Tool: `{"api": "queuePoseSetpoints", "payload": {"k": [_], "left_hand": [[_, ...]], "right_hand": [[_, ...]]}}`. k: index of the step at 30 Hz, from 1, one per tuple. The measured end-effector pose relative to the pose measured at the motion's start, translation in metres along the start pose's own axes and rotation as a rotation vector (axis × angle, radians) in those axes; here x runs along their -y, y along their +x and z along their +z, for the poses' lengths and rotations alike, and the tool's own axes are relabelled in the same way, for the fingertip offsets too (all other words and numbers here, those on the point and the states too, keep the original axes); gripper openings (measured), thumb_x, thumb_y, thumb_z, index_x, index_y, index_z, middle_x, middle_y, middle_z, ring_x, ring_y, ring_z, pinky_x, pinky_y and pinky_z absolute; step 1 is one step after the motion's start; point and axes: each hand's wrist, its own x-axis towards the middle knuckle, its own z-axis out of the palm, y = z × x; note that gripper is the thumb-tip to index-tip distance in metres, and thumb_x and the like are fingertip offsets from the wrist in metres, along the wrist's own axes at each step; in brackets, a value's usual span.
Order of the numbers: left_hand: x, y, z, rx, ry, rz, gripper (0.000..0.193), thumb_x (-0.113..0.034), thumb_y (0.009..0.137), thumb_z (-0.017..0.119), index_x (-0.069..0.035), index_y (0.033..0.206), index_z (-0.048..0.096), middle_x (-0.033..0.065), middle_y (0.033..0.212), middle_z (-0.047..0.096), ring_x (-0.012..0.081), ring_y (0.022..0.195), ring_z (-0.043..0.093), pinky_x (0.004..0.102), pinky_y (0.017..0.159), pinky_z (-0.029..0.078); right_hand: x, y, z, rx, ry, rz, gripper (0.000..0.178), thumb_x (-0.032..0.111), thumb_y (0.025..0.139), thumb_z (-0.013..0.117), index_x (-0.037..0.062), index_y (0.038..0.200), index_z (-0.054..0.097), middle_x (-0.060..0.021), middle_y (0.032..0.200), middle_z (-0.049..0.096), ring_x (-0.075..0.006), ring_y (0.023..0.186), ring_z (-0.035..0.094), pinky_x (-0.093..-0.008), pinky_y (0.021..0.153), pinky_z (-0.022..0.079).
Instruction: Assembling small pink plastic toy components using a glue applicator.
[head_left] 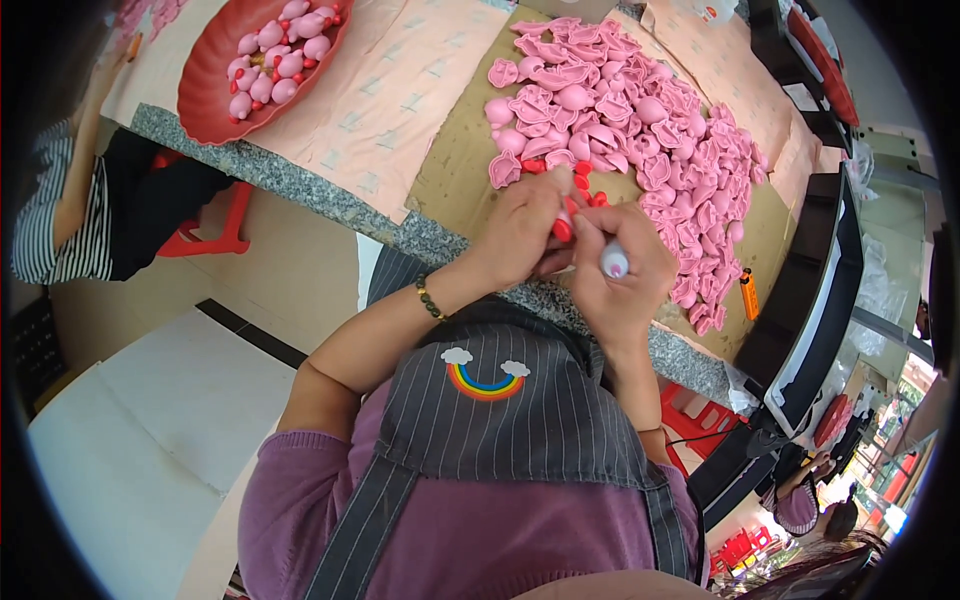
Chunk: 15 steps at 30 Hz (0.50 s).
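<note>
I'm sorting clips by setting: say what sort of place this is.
Probably a handwork workshop: a heap of pink moulded parts, a red bowl of rounded pink pieces, and another person at the table.

Beige flr (300,275) | speckled-edge tbl (345,197) | red stool (236,218), L | wht surface (150,430), lwr L | brt light (897,518), R

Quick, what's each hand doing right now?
Left hand: closed, fingers pinching a small red piece.
Right hand: closed around a pale pen-like tool; its tip can't be made out.
</note>
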Motion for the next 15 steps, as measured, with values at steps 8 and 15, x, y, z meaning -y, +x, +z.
{"api": "queuePoseSetpoints", "payload": {"k": [8,15], "left_hand": [[0.012,0.015,0.007,0.028,0.541,0.296,0.045,-0.040,0.094,0.034,-0.002,0.079,0.052,0.0016,0.064,0.050,0.0086,0.061,0.044,0.0253,0.059,0.038],[0.014,0.017,0.010,-0.048,0.377,0.162,0.045,-0.038,0.094,0.033,-0.001,0.074,0.051,0.0012,0.065,0.049,0.0084,0.062,0.044,0.0250,0.058,0.038]], "right_hand": [[-0.009,0.000,-0.010,-0.060,-0.174,0.095,0.004,-0.004,0.075,0.062,-0.0011,0.073,0.060,-0.0038,0.060,0.055,-0.0062,0.054,0.049,-0.0203,0.049,0.038],[-0.008,0.000,-0.009,-0.053,-0.168,0.086,0.004,-0.003,0.075,0.061,-0.0012,0.073,0.060,-0.0037,0.061,0.055,-0.0063,0.054,0.049,-0.0203,0.049,0.038]]}}
